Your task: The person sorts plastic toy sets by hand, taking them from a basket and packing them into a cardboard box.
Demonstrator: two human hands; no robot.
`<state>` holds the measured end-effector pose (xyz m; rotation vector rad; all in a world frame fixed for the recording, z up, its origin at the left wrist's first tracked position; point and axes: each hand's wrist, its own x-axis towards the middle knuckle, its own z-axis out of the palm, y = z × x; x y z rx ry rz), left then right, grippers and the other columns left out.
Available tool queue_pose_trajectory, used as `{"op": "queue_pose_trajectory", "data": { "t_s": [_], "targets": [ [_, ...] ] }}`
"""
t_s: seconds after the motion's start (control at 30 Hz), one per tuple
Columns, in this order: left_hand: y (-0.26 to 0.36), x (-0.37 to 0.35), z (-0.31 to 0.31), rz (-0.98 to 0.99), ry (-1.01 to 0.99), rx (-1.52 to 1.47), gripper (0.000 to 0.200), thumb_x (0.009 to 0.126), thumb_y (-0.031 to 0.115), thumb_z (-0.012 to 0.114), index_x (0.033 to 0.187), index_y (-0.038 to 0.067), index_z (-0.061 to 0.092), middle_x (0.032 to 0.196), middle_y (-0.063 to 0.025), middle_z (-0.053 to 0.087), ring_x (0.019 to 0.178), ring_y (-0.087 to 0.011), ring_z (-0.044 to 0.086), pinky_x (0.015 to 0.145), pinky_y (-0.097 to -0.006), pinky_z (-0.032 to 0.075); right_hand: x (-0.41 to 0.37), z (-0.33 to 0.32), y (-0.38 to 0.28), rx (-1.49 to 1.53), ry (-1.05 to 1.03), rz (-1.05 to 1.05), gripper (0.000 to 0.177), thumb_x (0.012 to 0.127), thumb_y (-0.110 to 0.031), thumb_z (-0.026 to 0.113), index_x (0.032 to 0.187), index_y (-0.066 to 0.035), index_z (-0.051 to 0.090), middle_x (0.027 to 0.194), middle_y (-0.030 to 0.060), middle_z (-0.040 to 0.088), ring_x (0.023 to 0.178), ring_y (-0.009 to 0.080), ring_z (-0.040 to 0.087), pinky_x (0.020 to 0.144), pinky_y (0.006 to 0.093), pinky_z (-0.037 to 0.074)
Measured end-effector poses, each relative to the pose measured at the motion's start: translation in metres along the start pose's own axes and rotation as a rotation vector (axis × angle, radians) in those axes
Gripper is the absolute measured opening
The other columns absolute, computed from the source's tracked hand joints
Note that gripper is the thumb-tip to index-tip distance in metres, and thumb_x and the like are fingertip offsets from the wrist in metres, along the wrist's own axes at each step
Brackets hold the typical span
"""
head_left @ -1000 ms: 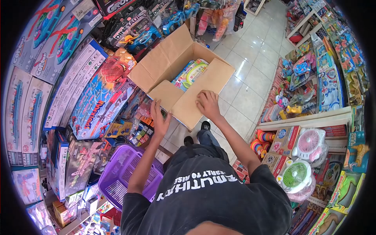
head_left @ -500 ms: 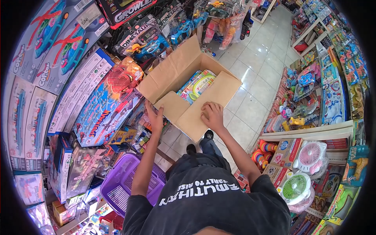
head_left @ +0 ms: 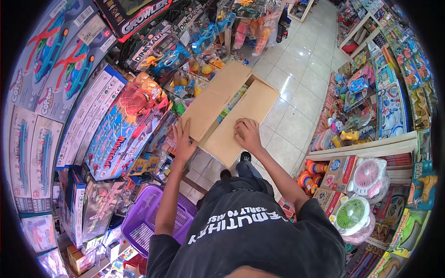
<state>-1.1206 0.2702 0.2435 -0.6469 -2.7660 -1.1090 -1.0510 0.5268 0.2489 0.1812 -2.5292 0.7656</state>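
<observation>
In front of me is a cardboard box with its long flaps folded inward. A narrow gap between the flaps shows colourful packages inside. My left hand rests at the left corner of the box, fingers stretched along the far flap's edge. On the near flap lies my right hand, fingers bent and touching the cardboard, with nothing visible in them.
To the left stand shelves of boxed toys, among them a Spider-Man box. A purple plastic basket sits low at my left. Small fans and lamp-like boxes line the right shelf. A tiled aisle runs ahead.
The far flap has swung down from upright over the box, leaving a narrow gap. The short left flap is now covered. My hands have stayed at nearly the same places.
</observation>
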Motion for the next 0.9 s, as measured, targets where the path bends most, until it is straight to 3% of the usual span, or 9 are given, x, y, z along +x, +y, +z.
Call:
{"op": "queue_pose_trajectory", "data": {
  "t_s": [0.07,0.17,0.27,0.4,0.5,0.6,0.7,0.83,0.9],
  "targets": [
    [0.014,-0.003,-0.004,-0.069,-0.132,0.196,0.075,0.07,0.03,0.062,0.136,0.013,0.031,0.146,-0.0176,0.009,0.134,-0.0402,0.0,0.104,-0.0559,0.002,-0.002,-0.002,0.005,0.118,0.02,0.047,0.018,0.067,-0.01,0.059,0.084,-0.007,0.055,0.099,0.0083,0.052,0.1,0.0265,0.048,0.088,0.0422,0.032],
    [0.021,-0.002,-0.003,-0.048,-0.19,0.245,0.082,0.065,0.042,0.065,0.136,0.015,0.033,0.147,-0.0186,0.006,0.135,-0.0392,-0.003,0.102,-0.0596,-0.004,-0.002,-0.01,0.017,0.104,0.058,0.064,0.021,0.067,-0.009,0.059,0.087,-0.005,0.055,0.102,0.0109,0.051,0.103,0.0291,0.046,0.089,0.0417,0.032],
    [0.05,0.003,-0.005,0.009,-0.312,0.275,0.077,0.068,0.045,0.063,0.133,0.014,0.038,0.146,-0.0201,0.009,0.134,-0.04,-0.002,0.102,-0.059,-0.005,0.004,-0.025,0.034,-0.014,0.18,0.157,0.022,0.068,-0.009,0.059,0.09,-0.005,0.054,0.105,0.0122,0.05,0.105,0.0296,0.045,0.089,0.0405,0.033],
    [0.071,0.017,0.022,0.074,-0.25,0.272,0.067,0.073,0.044,0.061,0.13,0.014,0.043,0.145,-0.02,0.013,0.134,-0.0405,0.001,0.102,-0.0593,-0.002,0.015,-0.037,0.079,-0.055,0.38,0.307,0.019,0.072,-0.008,0.059,0.09,-0.004,0.054,0.109,0.0139,0.049,0.107,0.0305,0.044,0.089,0.0394,0.033],
    [0.085,0.032,0.043,0.114,-0.229,0.239,0.06,0.078,0.043,0.058,0.128,0.013,0.045,0.144,-0.0191,0.016,0.133,-0.0404,0.004,0.102,-0.0596,0.001,0.016,-0.039,0.135,0.09,0.466,0.57,0.023,0.081,-0.018,0.056,0.096,-0.002,0.054,0.11,0.0152,0.05,0.107,0.0299,0.044,0.091,0.0393,0.032],
    [0.097,0.054,0.066,0.109,-0.232,0.235,0.057,0.081,0.041,0.056,0.127,0.01,0.045,0.143,-0.0184,0.017,0.133,-0.04,0.005,0.102,-0.0597,0.003,0.019,-0.041,0.185,0.792,0.171,1.147,0.059,0.086,-0.05,0.043,0.118,-0.001,0.047,0.125,0.0131,0.045,0.117,0.0265,0.038,0.097,0.0437,0.026],
    [0.105,0.073,0.09,0.059,-0.21,0.223,0.057,0.081,0.041,0.055,0.126,0.006,0.045,0.143,-0.019,0.018,0.133,-0.0395,0.006,0.102,-0.0594,0.002,0.035,-0.046,0.206,1.013,0.139,1.307,0.063,0.084,-0.053,0.045,0.123,-0.003,0.045,0.123,0.0135,0.047,0.118,0.0262,0.038,0.097,0.0448,0.025],
    [0.115,0.088,0.106,-0.04,-0.199,0.217,0.056,0.082,0.039,0.056,0.122,0.002,0.047,0.141,-0.0201,0.021,0.132,-0.0401,0.007,0.101,-0.0606,0.0,0.051,-0.043,0.225,1.03,0.107,1.192,0.059,0.086,-0.05,0.042,0.125,-0.006,0.043,0.122,0.014,0.049,0.119,0.0266,0.039,0.098,0.0449,0.027],
    [0.121,0.093,0.11,-0.102,-0.21,0.214,0.056,0.082,0.039,0.056,0.122,0.002,0.047,0.141,-0.0198,0.021,0.132,-0.04,0.008,0.101,-0.0608,0.0,0.053,-0.039,0.234,1.165,0.169,1.058,0.067,0.082,-0.056,0.045,0.133,-0.013,0.036,0.134,0.0131,0.04,0.128,0.0285,0.029,0.103,0.0479,0.02]
  ]
}}
